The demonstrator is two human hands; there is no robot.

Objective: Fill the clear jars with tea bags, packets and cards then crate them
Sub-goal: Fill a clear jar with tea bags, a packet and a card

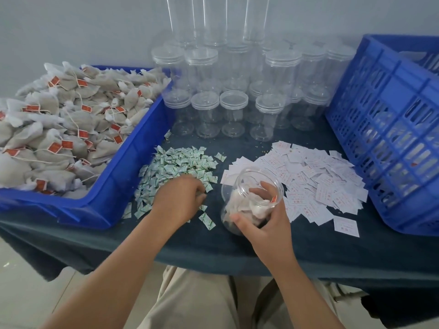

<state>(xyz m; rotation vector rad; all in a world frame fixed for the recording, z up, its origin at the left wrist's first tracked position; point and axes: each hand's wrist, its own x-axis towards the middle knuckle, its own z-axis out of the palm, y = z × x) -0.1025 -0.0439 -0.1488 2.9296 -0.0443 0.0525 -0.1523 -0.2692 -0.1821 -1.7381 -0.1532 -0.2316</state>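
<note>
A: Head view. Jar [230, 187]?
B: Tilted above the tabletop [213, 243], tea bags [242, 206] inside; right hand [267, 225] grips it.
A: Left hand [180, 198]?
B: Left of jar, fingers curled onto packets [175, 165]; whether it pinches one, cannot tell. Cards [316, 179] right of jar.

Pale, red-tagged tea bags [59, 129] heap high at left. Small green-white packets [175, 167] and white printed cards [320, 176] lie in two loose piles. A lidless clear plastic jar [234, 186], tilted and part-full of tea bags, is gripped by the right hand [268, 224]. Lidded empty jars [232, 108] stand behind, a blue slatted crate [380, 129] at right.
</note>
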